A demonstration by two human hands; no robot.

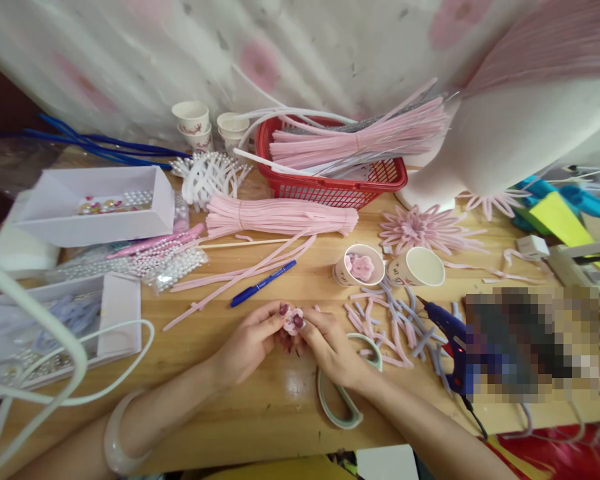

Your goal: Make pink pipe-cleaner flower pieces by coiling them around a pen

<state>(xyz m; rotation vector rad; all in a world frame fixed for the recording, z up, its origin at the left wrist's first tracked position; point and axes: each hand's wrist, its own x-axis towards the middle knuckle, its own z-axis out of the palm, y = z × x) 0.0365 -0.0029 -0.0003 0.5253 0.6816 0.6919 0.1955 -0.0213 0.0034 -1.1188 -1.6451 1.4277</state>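
Both my hands meet at the middle of the wooden table (260,413) and pinch one small pink pipe-cleaner flower (292,321) between their fingertips. My left hand (253,340) grips it from the left, with a pale bangle (114,437) on that wrist. My right hand (330,347) grips it from the right, resting over light green scissors (337,400). A blue pen (263,283) lies just beyond my hands.
Two paper cups (414,268) stand beyond my right hand, one holding pink flowers. Pipe-cleaner scraps (395,327) and a blue glue gun (450,333) lie right. A red basket (330,187) of pink pipe cleaners sits at the back. White bead boxes (95,207) stand left.
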